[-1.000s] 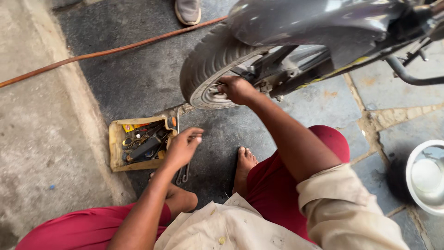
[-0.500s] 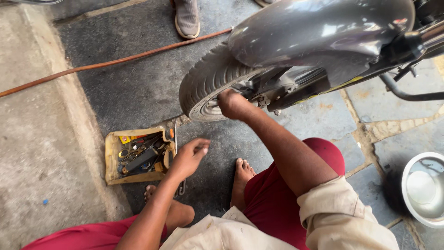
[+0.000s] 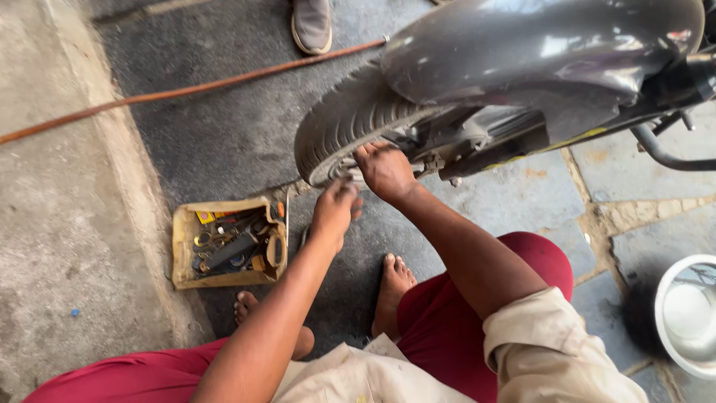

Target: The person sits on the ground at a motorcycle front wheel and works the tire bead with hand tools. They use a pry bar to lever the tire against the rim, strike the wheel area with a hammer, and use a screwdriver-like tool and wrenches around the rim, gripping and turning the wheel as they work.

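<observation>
Where hands point(image 3: 358, 190) meet wheel point(image 3: 350, 123) — hub hidden

- One view only, from a camera on the person's head; no second view shares the scene.
- It looks steeply down past the person's chest and knees to the ground.
- It sits close: both forearms fill the lower middle, reaching away to the wheel point(image 3: 350, 127) at upper centre.
- A toolbox point(image 3: 227, 242) lies left; a bowl point(image 3: 690, 313) is cut by the right edge.

Glossy grey mudguard point(image 3: 537, 52), matt ribbed rubber tyre point(image 3: 350, 119), rough concrete floor point(image 3: 67, 224).
</observation>
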